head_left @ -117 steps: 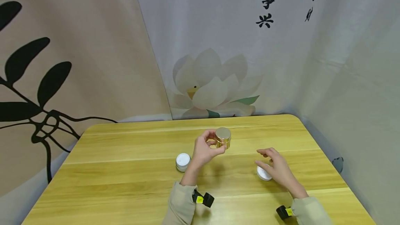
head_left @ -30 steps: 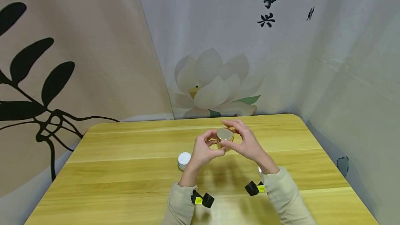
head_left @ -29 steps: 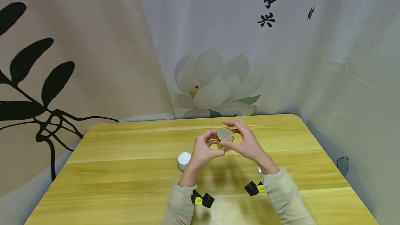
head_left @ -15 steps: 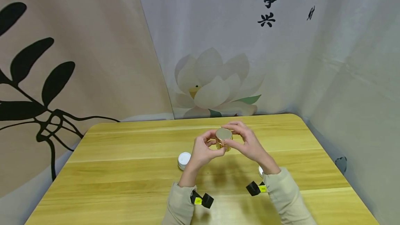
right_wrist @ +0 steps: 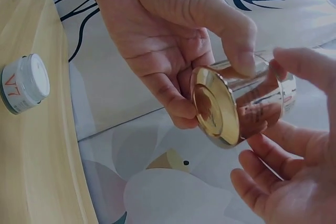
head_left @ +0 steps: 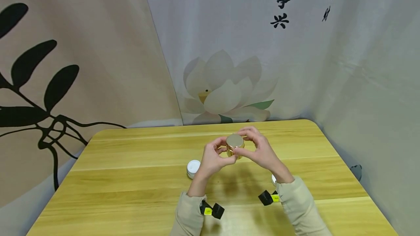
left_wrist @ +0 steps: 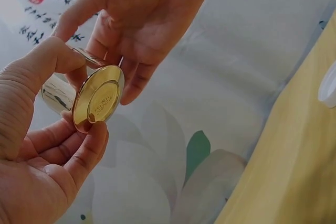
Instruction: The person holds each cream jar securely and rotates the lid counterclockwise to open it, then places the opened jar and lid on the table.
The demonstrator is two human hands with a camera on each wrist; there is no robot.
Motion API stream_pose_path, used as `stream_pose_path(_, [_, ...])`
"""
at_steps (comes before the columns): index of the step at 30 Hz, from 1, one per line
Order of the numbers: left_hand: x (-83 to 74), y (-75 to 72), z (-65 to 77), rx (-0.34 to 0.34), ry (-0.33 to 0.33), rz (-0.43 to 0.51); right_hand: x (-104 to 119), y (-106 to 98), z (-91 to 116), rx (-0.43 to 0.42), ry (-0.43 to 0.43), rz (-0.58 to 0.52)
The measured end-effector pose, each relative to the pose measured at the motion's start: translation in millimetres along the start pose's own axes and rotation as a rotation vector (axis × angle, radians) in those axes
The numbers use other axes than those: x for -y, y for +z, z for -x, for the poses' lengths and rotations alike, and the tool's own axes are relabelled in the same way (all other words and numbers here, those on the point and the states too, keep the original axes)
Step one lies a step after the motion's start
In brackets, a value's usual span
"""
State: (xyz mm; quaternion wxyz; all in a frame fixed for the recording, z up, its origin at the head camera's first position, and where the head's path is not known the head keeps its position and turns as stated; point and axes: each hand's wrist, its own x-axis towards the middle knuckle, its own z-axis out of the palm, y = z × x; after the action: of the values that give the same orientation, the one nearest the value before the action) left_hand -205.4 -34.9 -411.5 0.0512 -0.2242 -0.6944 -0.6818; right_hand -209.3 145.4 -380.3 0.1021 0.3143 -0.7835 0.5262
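Your right hand [head_left: 260, 152] had come in from the right of the frame, where it had been beside a white round object [head_left: 273, 180] in the earliest view, to the gold jar [head_left: 235, 143] near the centre. Your left hand [head_left: 214, 157] had stayed there, raised over the wooden table [head_left: 131, 166]. You had its thumb and fingers curled round the lower part of the jar, pinching it from the left side. Your right hand was partly closed, with thumb and fingers bent about the upper part from the right, so both hands had hold of the same jar. Its flat gold top faced up in the head view, while both wrist views showed you its shiny round base. Left of your left wrist, a white-lidded jar [head_left: 193, 168] stood upright on the table, orange marking on its side. Toward the lower right, your right sleeve [head_left: 300, 203] partly hid the white round object. A curtain [head_left: 295, 72] with a printed flower filled the top.
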Motion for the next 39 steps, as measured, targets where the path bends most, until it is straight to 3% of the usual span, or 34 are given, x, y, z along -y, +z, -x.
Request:
stream_pose_path(4, [0.1,-0.4,0.1,-0.001,-0.002,0.002,-3,0,0,0.031,-0.033,0.003])
stream_pose_path(11, [1.2,-0.3,0.2,-0.004,-0.005,0.009,0,4,-1,-0.03,0.034,0.002])
stream_pose_path(15, [-0.1,0.0,0.0,0.001,-0.027,0.001,0,4,-1,-0.036,0.026,-0.002])
stream_pose_path(23, [-27.4,0.6,3.2,0.02,-0.007,-0.024,-1,0,-1,0.041,-0.089,0.001])
stream_pose_path(30, [-1.5,0.5,-0.6,0.009,-0.024,-0.005,-4,3,-1,-0.023,0.01,-0.014])
stream_pose_path(35, [2.4,-0.1,-0.8,0.011,0.005,0.006,-3,4,-2,-0.05,0.032,-0.02])
stream_pose_path(39, [2.3,-0.4,0.1,0.011,0.01,0.002,-2,3,-1,-0.022,-0.001,-0.029])
